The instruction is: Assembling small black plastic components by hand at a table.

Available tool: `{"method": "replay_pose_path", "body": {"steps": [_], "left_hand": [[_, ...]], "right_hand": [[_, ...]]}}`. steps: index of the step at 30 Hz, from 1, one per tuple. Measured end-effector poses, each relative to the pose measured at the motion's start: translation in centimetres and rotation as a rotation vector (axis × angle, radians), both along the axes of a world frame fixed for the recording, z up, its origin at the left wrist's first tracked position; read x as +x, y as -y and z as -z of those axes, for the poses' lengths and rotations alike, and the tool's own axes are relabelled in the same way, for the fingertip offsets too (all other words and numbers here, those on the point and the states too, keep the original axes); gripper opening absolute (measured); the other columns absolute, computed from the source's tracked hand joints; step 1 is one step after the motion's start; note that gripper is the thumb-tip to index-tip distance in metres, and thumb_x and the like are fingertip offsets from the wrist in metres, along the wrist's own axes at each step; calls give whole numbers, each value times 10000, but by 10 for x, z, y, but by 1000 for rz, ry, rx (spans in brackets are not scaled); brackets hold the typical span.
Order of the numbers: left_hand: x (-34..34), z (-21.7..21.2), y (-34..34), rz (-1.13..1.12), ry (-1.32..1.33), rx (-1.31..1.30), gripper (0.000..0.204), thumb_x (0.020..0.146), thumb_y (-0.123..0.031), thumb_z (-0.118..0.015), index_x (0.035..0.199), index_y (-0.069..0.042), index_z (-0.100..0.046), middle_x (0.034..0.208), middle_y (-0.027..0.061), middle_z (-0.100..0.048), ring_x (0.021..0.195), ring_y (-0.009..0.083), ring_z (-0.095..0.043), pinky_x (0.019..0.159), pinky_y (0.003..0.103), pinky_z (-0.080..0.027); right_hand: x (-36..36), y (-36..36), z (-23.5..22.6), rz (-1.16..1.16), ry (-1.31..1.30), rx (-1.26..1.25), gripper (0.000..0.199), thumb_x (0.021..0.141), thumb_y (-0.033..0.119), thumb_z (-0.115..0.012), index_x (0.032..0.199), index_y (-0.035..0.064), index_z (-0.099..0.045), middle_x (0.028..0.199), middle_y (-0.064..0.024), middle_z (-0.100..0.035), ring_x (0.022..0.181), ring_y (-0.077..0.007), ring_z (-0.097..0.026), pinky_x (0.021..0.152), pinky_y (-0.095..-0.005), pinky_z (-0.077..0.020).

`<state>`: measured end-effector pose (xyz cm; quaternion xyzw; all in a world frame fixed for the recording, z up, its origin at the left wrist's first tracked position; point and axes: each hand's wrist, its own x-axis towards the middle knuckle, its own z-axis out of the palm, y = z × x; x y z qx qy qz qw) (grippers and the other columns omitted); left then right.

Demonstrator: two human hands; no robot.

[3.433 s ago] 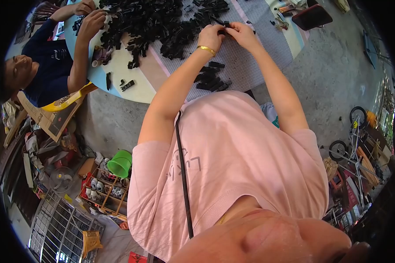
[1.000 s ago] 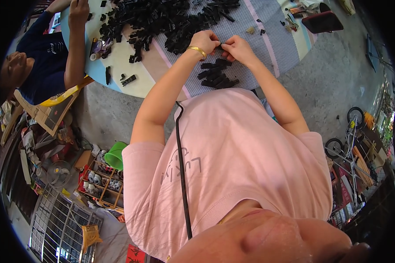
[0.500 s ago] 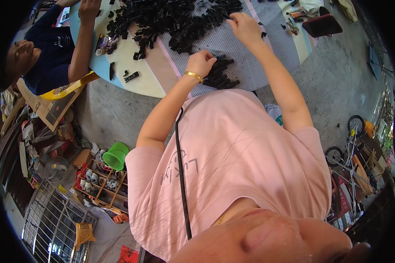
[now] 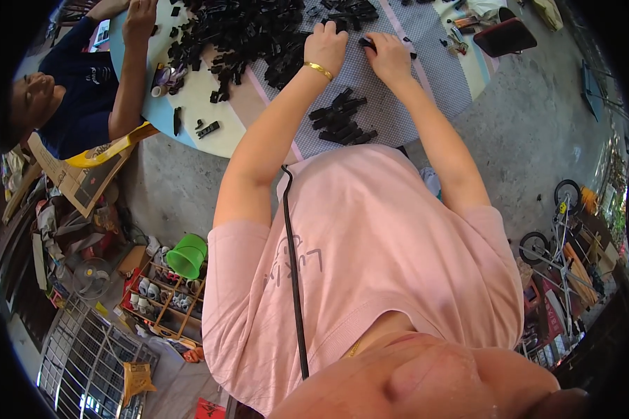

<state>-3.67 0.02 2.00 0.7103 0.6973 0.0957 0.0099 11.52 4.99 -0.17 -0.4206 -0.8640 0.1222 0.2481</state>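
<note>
My right hand (image 4: 390, 61) pinches a small black plastic piece (image 4: 367, 44) between thumb and fingers. Just left of it, my left hand (image 4: 326, 49), with a gold bracelet at the wrist, has its fingers closed on another black piece (image 4: 341, 26) by the edge of the heap. Several black plastic pieces (image 4: 341, 120) lie in a loose row on the table's near side, below both hands. A large heap of similar pieces (image 4: 237, 42) spreads over the far left and middle of the round table (image 4: 426, 91).
Another person (image 4: 77, 91) sits at the table's left, arms raised over it. A dark phone-like device (image 4: 504, 38) stands at the right edge, near small odds and ends (image 4: 458, 43). Two loose black pieces (image 4: 207, 129) lie at the left. A green bucket (image 4: 187, 256) stands by a shoe rack (image 4: 168, 297).
My left hand has moved up and away from the near row to the heap's edge. My right hand has come slightly down and now shows a black piece in its fingers.
</note>
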Motion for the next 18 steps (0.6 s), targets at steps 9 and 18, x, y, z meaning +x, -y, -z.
{"method": "replay_pose_path", "body": {"steps": [9,18], "left_hand": [[14,-9,23,-38,440,-410,91,747,-141,-593,793,-68,-622,800,119,-622,765,300,-581,700,383,-461],[11,9,40,-230,680,12,108,751,-132,-595,807,-47,-630,785,137,-620,764,290,-591,696,364,-468]], "right_hand": [[34,35,-32,-64,-267,-403,194,736,75,-585,928,54,-592,893,-84,-587,811,-247,-582,704,-325,-479],[18,41,-24,-337,-146,-271,187,729,71,-585,915,56,-587,921,-77,-597,882,-254,-553,757,-334,-455]]}}
